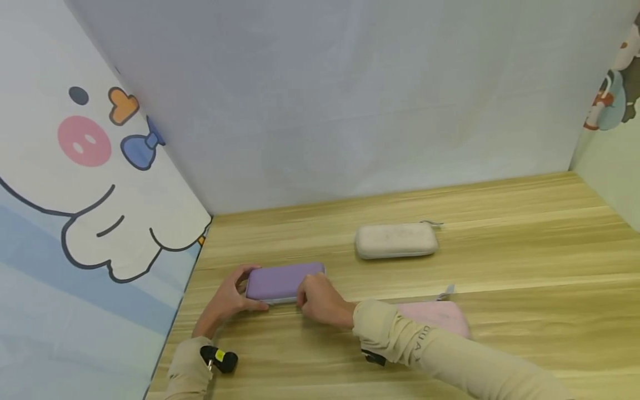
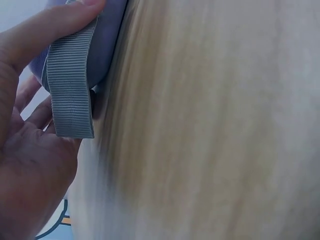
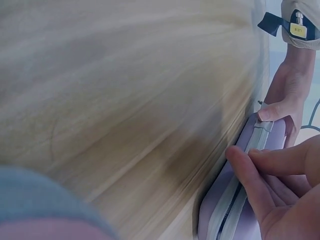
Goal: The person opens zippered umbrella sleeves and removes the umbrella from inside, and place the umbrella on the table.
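Note:
A purple zippered case (image 1: 280,282), shaped like a pencil case, lies on the table at the left. My left hand (image 1: 231,297) grips its left end, thumb along the front side and fingers behind. A grey ribbed ribbon loop (image 2: 71,82) hangs from that end beside the left thumb. At the front side, near the right end, my right hand (image 1: 322,300) has thumb and index finger pinched together on the zipper (image 3: 229,212). The pull between those fingertips is hidden. Dark zipper teeth show along the pale zipper tape in the right wrist view.
A cream case (image 1: 396,240) with a grey loop lies behind to the right. Partly under the right forearm's line of sight is a pink case (image 1: 440,315). A pale curtain (image 1: 350,122) backs the wood-grain table (image 1: 540,250); a cartoon-printed sheet (image 1: 45,183) stands at the left.

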Motion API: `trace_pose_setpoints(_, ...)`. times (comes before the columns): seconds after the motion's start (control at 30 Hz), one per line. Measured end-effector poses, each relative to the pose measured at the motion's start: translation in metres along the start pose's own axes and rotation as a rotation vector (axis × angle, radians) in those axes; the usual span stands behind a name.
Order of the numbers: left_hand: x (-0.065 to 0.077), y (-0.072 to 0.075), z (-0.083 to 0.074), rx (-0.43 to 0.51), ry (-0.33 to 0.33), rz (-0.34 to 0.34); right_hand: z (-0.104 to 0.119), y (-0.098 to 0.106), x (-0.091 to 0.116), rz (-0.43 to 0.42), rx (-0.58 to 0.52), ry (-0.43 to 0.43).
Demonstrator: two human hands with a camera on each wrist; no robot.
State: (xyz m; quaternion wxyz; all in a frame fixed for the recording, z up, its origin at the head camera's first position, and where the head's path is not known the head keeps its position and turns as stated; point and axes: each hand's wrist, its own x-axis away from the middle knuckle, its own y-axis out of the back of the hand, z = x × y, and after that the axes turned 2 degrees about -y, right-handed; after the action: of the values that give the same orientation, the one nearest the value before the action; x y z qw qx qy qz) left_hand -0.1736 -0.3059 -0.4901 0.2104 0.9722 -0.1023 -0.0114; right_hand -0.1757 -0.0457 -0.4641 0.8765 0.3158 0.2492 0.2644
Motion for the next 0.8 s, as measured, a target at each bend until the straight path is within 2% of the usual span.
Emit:
trace_pose_setpoints(0.2,0.003,0.0,0.003,0.065,0.031,0.01,0.003,-0.002,-0.001,0.003,-0.027,0.008)
trace_pose_setpoints(0.33,0.005,0.0,0.006,0.116,0.011,0.01,0.005,-0.003,-0.001,-0.007,-0.036,0.02)
trace_pose_setpoints(0.43,0.005,-0.001,0.007,0.113,-0.015,0.01,0.006,-0.003,-0.001,-0.008,-0.043,0.014)
trace_pose_setpoints(0.57,0.005,-0.002,0.007,0.107,-0.017,0.006,0.007,-0.004,-0.003,-0.007,-0.055,0.004)
trace_pose_setpoints(0.8,0.006,-0.004,0.005,0.087,0.054,-0.019,0.008,-0.012,-0.007,-0.01,0.0,0.027)
